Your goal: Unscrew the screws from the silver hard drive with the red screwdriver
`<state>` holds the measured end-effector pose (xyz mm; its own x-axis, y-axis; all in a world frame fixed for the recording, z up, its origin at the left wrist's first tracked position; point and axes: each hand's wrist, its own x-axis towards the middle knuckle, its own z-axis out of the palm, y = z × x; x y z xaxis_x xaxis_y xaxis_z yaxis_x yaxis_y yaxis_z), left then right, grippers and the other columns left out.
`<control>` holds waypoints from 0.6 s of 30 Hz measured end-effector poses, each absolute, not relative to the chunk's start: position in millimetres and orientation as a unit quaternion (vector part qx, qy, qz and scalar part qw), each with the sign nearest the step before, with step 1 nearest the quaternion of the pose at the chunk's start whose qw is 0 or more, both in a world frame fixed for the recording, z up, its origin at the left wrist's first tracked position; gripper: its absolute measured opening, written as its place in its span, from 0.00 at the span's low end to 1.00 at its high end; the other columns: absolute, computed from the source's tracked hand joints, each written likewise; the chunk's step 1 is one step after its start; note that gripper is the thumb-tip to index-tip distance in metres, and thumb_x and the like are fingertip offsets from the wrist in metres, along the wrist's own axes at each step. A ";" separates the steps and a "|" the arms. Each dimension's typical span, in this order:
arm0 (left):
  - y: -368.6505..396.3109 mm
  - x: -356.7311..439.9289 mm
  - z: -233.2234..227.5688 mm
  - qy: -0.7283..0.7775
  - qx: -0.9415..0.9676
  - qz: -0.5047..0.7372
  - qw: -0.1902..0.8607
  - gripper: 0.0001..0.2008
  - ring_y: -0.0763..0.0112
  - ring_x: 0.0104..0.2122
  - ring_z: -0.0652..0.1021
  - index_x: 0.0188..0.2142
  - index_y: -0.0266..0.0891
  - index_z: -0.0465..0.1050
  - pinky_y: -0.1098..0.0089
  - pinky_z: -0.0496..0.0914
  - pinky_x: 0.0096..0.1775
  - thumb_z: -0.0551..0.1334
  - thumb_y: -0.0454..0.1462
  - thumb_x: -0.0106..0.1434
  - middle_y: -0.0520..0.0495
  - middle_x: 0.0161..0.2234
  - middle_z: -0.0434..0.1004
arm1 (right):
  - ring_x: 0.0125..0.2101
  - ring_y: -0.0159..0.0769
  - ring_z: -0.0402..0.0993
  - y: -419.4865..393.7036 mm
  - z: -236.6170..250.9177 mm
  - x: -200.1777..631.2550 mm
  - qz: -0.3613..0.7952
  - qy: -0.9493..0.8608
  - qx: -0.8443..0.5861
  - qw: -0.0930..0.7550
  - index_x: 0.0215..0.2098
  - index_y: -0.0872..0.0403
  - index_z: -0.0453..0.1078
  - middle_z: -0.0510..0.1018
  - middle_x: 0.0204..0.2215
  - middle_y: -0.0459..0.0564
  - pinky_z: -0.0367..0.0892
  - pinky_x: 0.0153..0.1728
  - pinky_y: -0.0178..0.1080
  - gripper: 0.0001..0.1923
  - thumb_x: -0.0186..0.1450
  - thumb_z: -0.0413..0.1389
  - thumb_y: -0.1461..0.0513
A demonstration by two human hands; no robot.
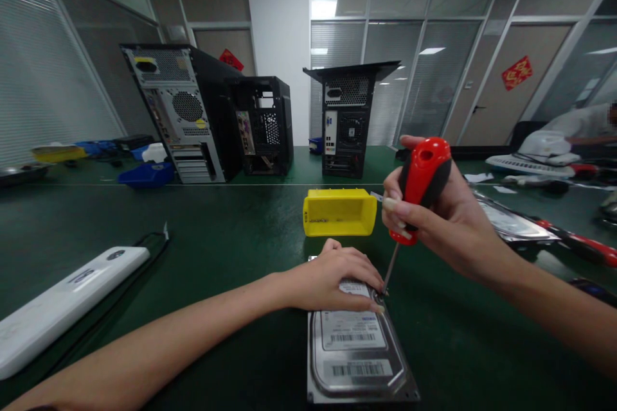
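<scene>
hard drive (359, 350) flat at worktop (216, 237) near edge. our left hand (332, 282) flat on its far end, holding nothing. our right hand (434, 218) fisted round screwdriver (419, 189), tip at drive's far right corner screw. we'd keep shaft upright, press firm.

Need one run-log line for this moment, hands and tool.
left hand: flat on silver metal hard drive | right hand: grips red-and-black-handled screwdriver, tip at drive's far right corner | yellow plastic bin: behind drive

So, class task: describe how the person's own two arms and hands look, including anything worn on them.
Both forearms are bare, with no sleeves in view. The left hand and right hand wear no gloves, rings or watch. The right hand's fingers have longish, pale nails.
</scene>
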<state>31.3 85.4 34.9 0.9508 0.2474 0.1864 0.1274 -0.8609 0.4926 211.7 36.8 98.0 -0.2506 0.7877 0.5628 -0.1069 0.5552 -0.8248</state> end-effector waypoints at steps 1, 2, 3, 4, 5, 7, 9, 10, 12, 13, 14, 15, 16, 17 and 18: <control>85.4 31.2 35.1 0.098 0.957 0.121 0.245 0.10 0.64 0.53 0.70 0.46 0.44 0.73 0.65 0.53 0.49 0.62 0.40 0.65 0.51 0.49 0.76 | 0.25 0.28 0.66 37.2 97.9 211.9 0.401 -0.682 -0.248 0.558 0.59 0.41 0.52 0.65 0.32 0.42 0.66 0.24 0.34 0.32 0.62 0.59 0.67; 85.4 31.1 35.2 0.100 0.957 0.119 0.246 0.11 0.64 0.53 0.70 0.47 0.44 0.73 0.64 0.53 0.49 0.61 0.40 0.65 0.51 0.49 0.76 | 0.25 0.28 0.66 37.6 97.8 212.1 0.403 -0.683 -0.245 0.557 0.59 0.41 0.52 0.65 0.32 0.42 0.67 0.24 0.34 0.32 0.62 0.59 0.67; 85.2 31.0 35.4 0.102 0.957 0.117 0.247 0.11 0.63 0.54 0.69 0.47 0.45 0.73 0.64 0.53 0.49 0.61 0.40 0.65 0.51 0.49 0.76 | 0.25 0.28 0.66 37.9 97.6 212.4 0.406 -0.684 -0.242 0.556 0.59 0.40 0.52 0.65 0.32 0.42 0.67 0.24 0.34 0.32 0.62 0.59 0.67; 85.0 30.9 35.5 0.105 0.956 0.115 0.248 0.11 0.63 0.54 0.69 0.47 0.45 0.73 0.64 0.53 0.49 0.61 0.40 0.65 0.51 0.49 0.76 | 0.25 0.28 0.66 38.1 97.4 212.8 0.409 -0.684 -0.239 0.555 0.59 0.40 0.53 0.65 0.32 0.42 0.67 0.25 0.34 0.32 0.62 0.59 0.67; 84.8 30.9 35.6 0.108 0.956 0.113 0.248 0.11 0.63 0.54 0.69 0.47 0.45 0.73 0.64 0.53 0.49 0.61 0.41 0.65 0.51 0.49 0.76 | 0.25 0.28 0.66 38.1 97.1 213.2 0.410 -0.684 -0.239 0.554 0.59 0.40 0.52 0.65 0.32 0.42 0.67 0.25 0.35 0.32 0.62 0.59 0.67; 84.2 30.7 35.8 0.113 0.956 0.113 0.246 0.11 0.63 0.54 0.69 0.47 0.46 0.73 0.63 0.53 0.49 0.61 0.41 0.65 0.51 0.49 0.76 | 0.25 0.28 0.66 37.9 96.5 214.2 0.411 -0.684 -0.238 0.554 0.59 0.39 0.52 0.66 0.32 0.42 0.67 0.25 0.35 0.32 0.62 0.59 0.67; 83.9 30.6 35.7 0.112 0.957 0.113 0.244 0.11 0.63 0.54 0.69 0.47 0.46 0.73 0.63 0.52 0.50 0.61 0.40 0.65 0.51 0.49 0.76 | 0.26 0.28 0.66 37.8 95.8 215.0 0.410 -0.685 -0.238 0.554 0.60 0.40 0.53 0.66 0.33 0.42 0.67 0.26 0.35 0.32 0.63 0.58 0.67; 83.9 30.5 35.6 0.111 0.957 0.113 0.243 0.11 0.63 0.54 0.69 0.47 0.46 0.73 0.63 0.52 0.50 0.61 0.40 0.65 0.51 0.49 0.76 | 0.26 0.28 0.66 38.1 95.4 215.3 0.410 -0.685 -0.236 0.554 0.60 0.40 0.53 0.66 0.33 0.42 0.67 0.26 0.34 0.32 0.63 0.58 0.67; 84.1 30.4 35.4 0.107 0.958 0.113 0.240 0.11 0.63 0.54 0.69 0.47 0.46 0.73 0.64 0.53 0.49 0.61 0.40 0.65 0.51 0.49 0.76 | 0.26 0.27 0.66 39.0 94.5 215.6 0.411 -0.685 -0.229 0.556 0.60 0.40 0.52 0.66 0.33 0.42 0.67 0.26 0.33 0.32 0.63 0.58 0.68; 84.3 30.3 35.3 0.106 0.959 0.114 0.238 0.11 0.63 0.54 0.69 0.47 0.45 0.74 0.64 0.53 0.49 0.61 0.40 0.66 0.51 0.50 0.76 | 0.26 0.27 0.66 39.6 94.1 215.6 0.412 -0.685 -0.224 0.557 0.60 0.40 0.52 0.65 0.33 0.42 0.66 0.26 0.33 0.32 0.63 0.58 0.68; 84.5 30.3 35.2 0.106 0.959 0.114 0.236 0.11 0.64 0.54 0.69 0.47 0.45 0.74 0.64 0.53 0.48 0.61 0.40 0.66 0.51 0.50 0.76 | 0.26 0.26 0.66 40.1 93.7 215.7 0.413 -0.686 -0.219 0.558 0.60 0.39 0.52 0.65 0.33 0.41 0.66 0.26 0.32 0.33 0.63 0.58 0.68; 84.6 30.3 35.1 0.104 0.959 0.115 0.235 0.11 0.64 0.54 0.69 0.47 0.45 0.74 0.64 0.53 0.48 0.61 0.40 0.66 0.51 0.49 0.76 | 0.26 0.26 0.66 40.6 93.3 215.7 0.415 -0.687 -0.214 0.557 0.60 0.39 0.52 0.65 0.33 0.41 0.66 0.26 0.32 0.33 0.63 0.58 0.69; 84.7 30.3 35.1 0.103 0.960 0.114 0.235 0.11 0.64 0.54 0.69 0.47 0.45 0.74 0.64 0.53 0.48 0.61 0.40 0.66 0.51 0.49 0.75 | 0.26 0.26 0.66 40.8 93.0 215.7 0.416 -0.688 -0.212 0.556 0.60 0.39 0.52 0.65 0.33 0.41 0.66 0.26 0.32 0.33 0.63 0.58 0.69; 84.7 30.3 35.1 0.101 0.960 0.114 0.236 0.11 0.64 0.54 0.69 0.47 0.45 0.74 0.65 0.53 0.47 0.61 0.40 0.66 0.51 0.49 0.75 | 0.26 0.26 0.66 40.9 92.8 215.7 0.416 -0.690 -0.208 0.555 0.60 0.39 0.52 0.65 0.33 0.41 0.66 0.26 0.32 0.33 0.63 0.58 0.69; 84.7 30.3 35.2 0.098 0.960 0.114 0.237 0.11 0.65 0.54 0.69 0.47 0.45 0.74 0.65 0.53 0.47 0.61 0.40 0.66 0.51 0.49 0.75 | 0.26 0.26 0.66 40.9 92.7 215.7 0.415 -0.691 -0.208 0.554 0.61 0.39 0.52 0.65 0.33 0.42 0.66 0.26 0.32 0.33 0.63 0.58 0.68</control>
